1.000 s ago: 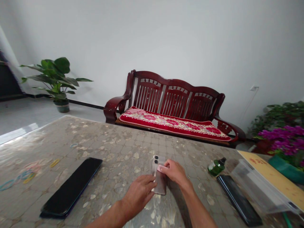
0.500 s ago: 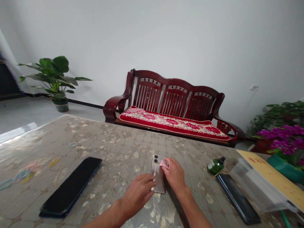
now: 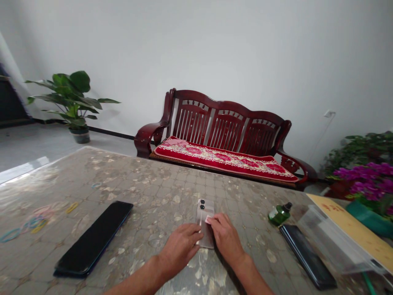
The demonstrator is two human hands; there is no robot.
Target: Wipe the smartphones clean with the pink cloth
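Observation:
A silver smartphone (image 3: 207, 208) lies back side up on the table, its two dark camera lenses at the far end. My left hand (image 3: 181, 242) grips the phone's left edge with thumb and fingers. Pinched in my right hand (image 3: 226, 234) is a small pink cloth (image 3: 208, 220), pressed to the middle of the phone's back. That hand covers part of the phone's right edge.
Left of my hands lies a large black phone (image 3: 95, 237), with several coloured rubber bands (image 3: 38, 223) beyond it. On the right are a green bottle (image 3: 280, 214), a dark case (image 3: 308, 256) and a clear plastic box (image 3: 333, 241). A wooden bench (image 3: 221, 123) stands behind the table (image 3: 147, 184).
My right hand has slid the pink cloth down the phone's back, toward me. My left hand keeps its hold on the phone's edge.

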